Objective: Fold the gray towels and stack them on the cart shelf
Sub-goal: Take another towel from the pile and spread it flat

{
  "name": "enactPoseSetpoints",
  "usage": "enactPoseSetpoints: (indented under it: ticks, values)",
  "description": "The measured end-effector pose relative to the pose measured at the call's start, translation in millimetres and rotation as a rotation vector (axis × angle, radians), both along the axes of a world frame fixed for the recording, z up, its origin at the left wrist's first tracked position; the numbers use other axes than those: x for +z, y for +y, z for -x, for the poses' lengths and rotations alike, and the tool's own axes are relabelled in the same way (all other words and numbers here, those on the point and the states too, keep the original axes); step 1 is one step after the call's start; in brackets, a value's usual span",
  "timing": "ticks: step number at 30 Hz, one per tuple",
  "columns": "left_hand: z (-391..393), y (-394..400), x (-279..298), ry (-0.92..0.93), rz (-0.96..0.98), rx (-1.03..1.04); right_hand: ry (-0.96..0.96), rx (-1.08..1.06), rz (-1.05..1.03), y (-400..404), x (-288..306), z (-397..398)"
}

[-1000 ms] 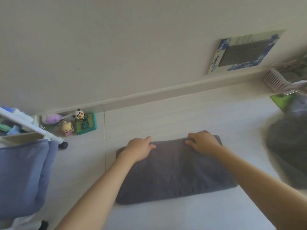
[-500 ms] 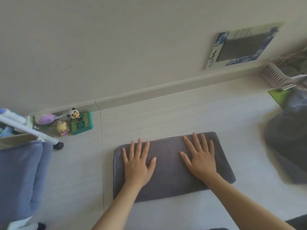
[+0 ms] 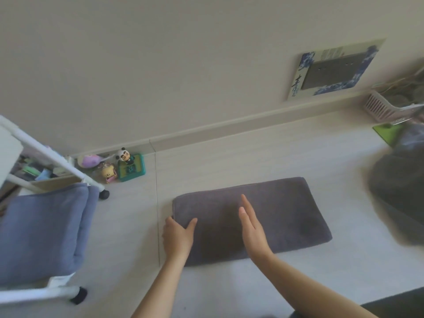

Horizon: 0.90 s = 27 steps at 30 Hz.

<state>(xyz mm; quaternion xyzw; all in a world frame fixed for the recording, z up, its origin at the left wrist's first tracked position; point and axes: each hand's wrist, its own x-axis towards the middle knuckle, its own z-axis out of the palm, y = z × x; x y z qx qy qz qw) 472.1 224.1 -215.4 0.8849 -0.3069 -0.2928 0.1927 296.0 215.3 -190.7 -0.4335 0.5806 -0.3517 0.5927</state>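
Observation:
A gray towel, folded into a long flat rectangle, lies on the pale floor in front of me. My left hand is at its left end, thumb on top and fingers at the edge, pinching that end. My right hand stands on its side with straight fingers across the towel's middle. A heap of unfolded gray towels sits blurred at the right edge. The white cart is at the left, with folded blue fabric on its lower shelf.
Small toy figures and a green box stand against the baseboard beside the cart's black wheel. A framed picture leans on the wall. A pink slotted basket and a green sheet are at the far right.
Both hands lay flat on the towel half a second ago. My left hand has slid to the left end and taken hold of it; my right hand has turned onto its edge at the middle.

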Motion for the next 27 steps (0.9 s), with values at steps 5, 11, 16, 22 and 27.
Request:
enactPoseSetpoints:
  ticks: [5, 11, 16, 22, 27]
  values:
    - [-14, -3, 10, 0.386, 0.031, 0.137, 0.051, -0.005, -0.003, 8, -17, -9]
    - [3, -3, 61, 0.626, 0.218, 0.018, 0.049, -0.02, 0.005, 6, -18, -8]
    - [43, -14, 100, 0.433, 0.273, -0.143, -0.101, -0.126, -0.041, -2, -3, 18]
    - [108, -37, 125, 0.289, 0.286, -0.307, 0.277, -0.423, 0.009, -22, 6, 111]
    - [183, -55, 116, 0.257, 0.309, -0.414, 0.002, -0.306, -0.234, -40, -6, 164]
